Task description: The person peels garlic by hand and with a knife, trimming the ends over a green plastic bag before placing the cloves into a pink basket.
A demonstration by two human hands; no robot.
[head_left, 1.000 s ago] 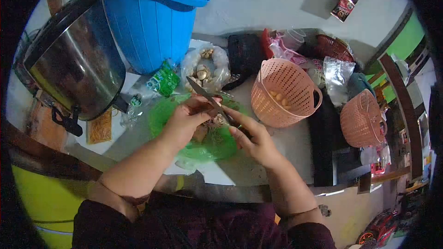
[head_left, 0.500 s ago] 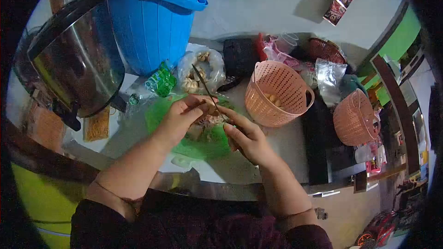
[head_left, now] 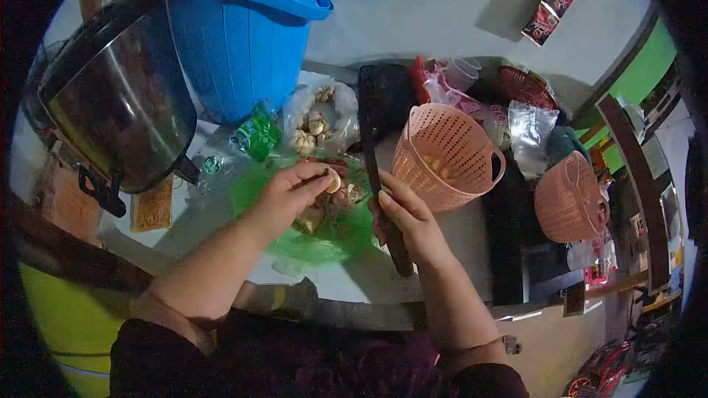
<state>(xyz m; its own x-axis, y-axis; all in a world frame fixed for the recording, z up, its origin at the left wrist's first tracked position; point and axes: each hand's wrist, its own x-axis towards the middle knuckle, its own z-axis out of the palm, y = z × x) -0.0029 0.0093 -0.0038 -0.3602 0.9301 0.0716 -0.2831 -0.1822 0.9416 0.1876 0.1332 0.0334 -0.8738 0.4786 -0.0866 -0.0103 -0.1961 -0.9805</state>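
My left hand point(head_left: 299, 186) pinches a small pale garlic clove point(head_left: 333, 180) over a green plastic bag point(head_left: 324, 239). Peelings and garlic pieces point(head_left: 343, 203) lie on that bag. To the right, my right hand point(head_left: 405, 217) is closed around a long dark knife point(head_left: 369, 133), its blade pointing up and away from me. Several peeled cloves point(head_left: 440, 167) rest inside the pink basket point(head_left: 450, 144), just beyond my right hand. Behind the green bag, whole garlic bulbs point(head_left: 317, 124) sit in a clear plastic bag point(head_left: 345, 114).
A blue bucket point(head_left: 243, 44) stands at the back left beside a large dark lidded container point(head_left: 122, 96). A green packet point(head_left: 259, 133) lies in front of the bucket. At the right are a second pink basket point(head_left: 568, 199) and a silvery packet point(head_left: 529, 133).
My hands have moved apart. The knife has swung away from my left hand and now stands nearly upright in view, and a pale clove shows in my left fingertips.
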